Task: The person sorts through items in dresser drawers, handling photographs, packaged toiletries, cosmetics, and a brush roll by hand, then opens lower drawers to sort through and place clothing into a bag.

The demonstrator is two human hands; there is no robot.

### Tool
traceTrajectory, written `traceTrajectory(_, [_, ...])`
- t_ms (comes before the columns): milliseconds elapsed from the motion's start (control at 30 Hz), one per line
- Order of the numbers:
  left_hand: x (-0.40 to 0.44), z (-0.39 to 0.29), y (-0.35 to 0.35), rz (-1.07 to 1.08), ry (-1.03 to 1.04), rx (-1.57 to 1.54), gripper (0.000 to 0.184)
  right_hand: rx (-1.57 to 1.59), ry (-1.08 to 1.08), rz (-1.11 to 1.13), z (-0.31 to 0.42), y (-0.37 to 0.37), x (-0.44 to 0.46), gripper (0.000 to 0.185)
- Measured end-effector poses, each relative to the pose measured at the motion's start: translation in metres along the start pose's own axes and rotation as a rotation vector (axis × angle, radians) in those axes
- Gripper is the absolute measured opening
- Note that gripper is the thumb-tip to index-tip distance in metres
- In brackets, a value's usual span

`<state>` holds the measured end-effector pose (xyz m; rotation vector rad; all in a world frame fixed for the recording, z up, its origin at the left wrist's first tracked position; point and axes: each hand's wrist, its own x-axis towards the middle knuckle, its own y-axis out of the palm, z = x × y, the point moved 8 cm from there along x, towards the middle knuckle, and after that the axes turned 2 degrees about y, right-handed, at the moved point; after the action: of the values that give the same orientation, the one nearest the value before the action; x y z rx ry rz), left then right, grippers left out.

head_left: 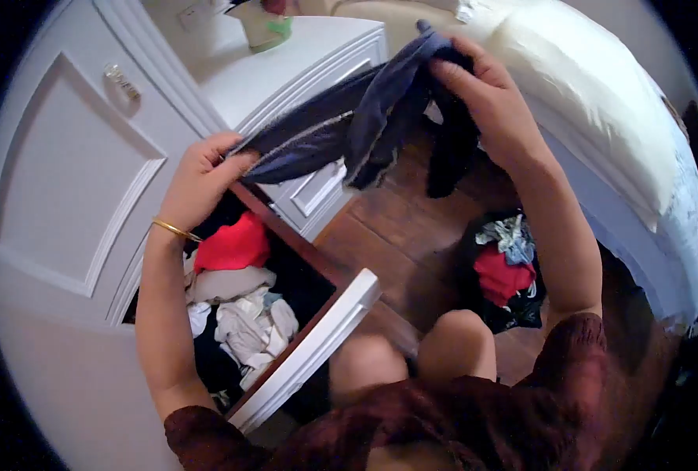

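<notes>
A dark blue-grey garment (pixel 309 141) is stretched between my two hands, above the floor and the open drawer. My left hand (pixel 204 177) pinches its left end near the drawer's back corner. Higher up at the right, my right hand (pixel 482 98) grips the other end, where the cloth bunches and hangs down in dark folds. Below my left hand, the open drawer (pixel 317 349) holds a red cloth (pixel 235 243) and several white and beige clothes (pixel 255 326).
A pile of clothes with a red piece (pixel 504 275) lies on the wooden floor (pixel 396 235) at the right. A white cabinet (pixel 74 173) stands left, a nightstand (pixel 317 47) ahead, and a bed (pixel 592 102) at the right. My knees are below.
</notes>
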<state>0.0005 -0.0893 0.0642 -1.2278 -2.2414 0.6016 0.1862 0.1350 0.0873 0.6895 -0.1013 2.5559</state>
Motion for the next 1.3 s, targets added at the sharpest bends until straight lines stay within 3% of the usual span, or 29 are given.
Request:
traceTrajectory(67, [0.012,-0.009,0.012,-0.014,0.008,0.026,0.016,0.010,0.028,-0.041,0.002,-0.024,-0.005,0.025])
traceTrajectory(167, [0.029,-0.013,0.037,0.012,0.055,0.165,0.023,0.292,0.051,-0.271,0.003,-0.069,-0.009,0.029])
traceTrajectory(200, [0.031,-0.014,0.047,-0.016,0.120,0.051,0.025,0.391,0.171,-0.262,0.011,-0.078,-0.012,0.034])
traceTrajectory(267, [0.030,-0.008,0.056,-0.020,0.076,0.013,0.021,0.427,0.065,-0.101,0.022,-0.102,-0.024,0.049])
traceTrajectory(367, [0.029,0.010,0.061,-0.005,0.057,-0.027,0.018,0.513,0.169,-0.363,0.009,-0.151,-0.054,0.039])
traceTrajectory(467, [0.027,0.025,0.062,0.008,0.049,-0.005,0.014,0.332,0.249,-0.278,-0.004,-0.181,-0.086,0.034])
traceTrajectory(500, [0.027,0.028,0.064,0.007,0.042,0.011,0.014,0.463,0.223,-0.217,-0.014,-0.183,-0.095,0.038])
traceTrajectory(533, [0.026,0.030,0.064,0.003,0.037,0.027,0.014,0.282,0.314,-0.557,-0.022,-0.192,-0.118,0.037])
traceTrajectory(667, [0.021,0.029,0.062,0.014,0.059,0.102,0.013,0.243,0.460,-0.649,-0.103,-0.222,-0.188,0.034])
traceTrajectory(733, [0.018,0.028,0.061,-0.009,0.132,0.130,0.013,0.334,0.399,-0.787,-0.154,-0.231,-0.228,0.025])
traceTrajectory(767, [0.015,0.031,0.059,-0.006,0.115,0.140,0.013,-0.052,0.456,-0.782,-0.187,-0.249,-0.254,0.025])
traceTrajectory(800, [0.012,0.034,0.057,-0.003,0.097,0.152,0.013,-0.438,0.502,-0.754,-0.206,-0.264,-0.277,0.026])
traceTrajectory(867, [0.007,0.037,0.055,0.007,0.105,0.225,0.013,-1.265,0.460,-0.387,-0.200,-0.237,-0.293,0.028])
traceTrajectory(933, [-0.004,0.042,0.043,-0.007,0.125,0.389,0.013,-1.630,0.288,-0.039,-0.204,-0.210,-0.299,0.031])
traceTrajectory(967, [-0.006,0.051,0.039,-0.009,0.111,0.402,0.013,-1.329,0.624,-0.234,-0.212,-0.228,-0.306,0.033])
traceTrajectory(1000, [-0.012,0.056,0.034,-0.015,0.095,0.421,0.014,-1.560,0.481,-0.053,-0.221,-0.225,-0.308,0.030])
traceTrajectory(1033, [-0.015,0.065,0.028,-0.003,0.064,0.411,0.017,-1.399,0.698,-0.086,-0.223,-0.234,-0.300,0.031])
traceTrajectory(1067, [-0.019,0.081,0.021,0.025,-0.005,0.427,0.020,-1.520,0.529,0.009,-0.238,-0.249,-0.307,0.030])
traceTrajectory(1100, [-0.024,0.092,0.017,0.089,-0.042,0.524,0.018,-1.686,0.540,0.231,-0.237,-0.243,-0.302,0.038])
traceTrajectory(1133, [-0.031,0.110,0.014,0.130,-0.132,0.593,0.022,-1.794,0.537,0.314,-0.240,-0.248,-0.303,0.051])
traceTrajectory(1267, [-0.044,0.133,0.039,0.262,-0.005,0.759,0.029,-1.796,0.728,0.425,-0.183,-0.228,-0.255,0.062])
traceTrajectory(1300, [-0.045,0.134,0.047,0.292,-0.061,0.822,0.030,-1.783,0.741,0.408,-0.169,-0.212,-0.233,0.060])
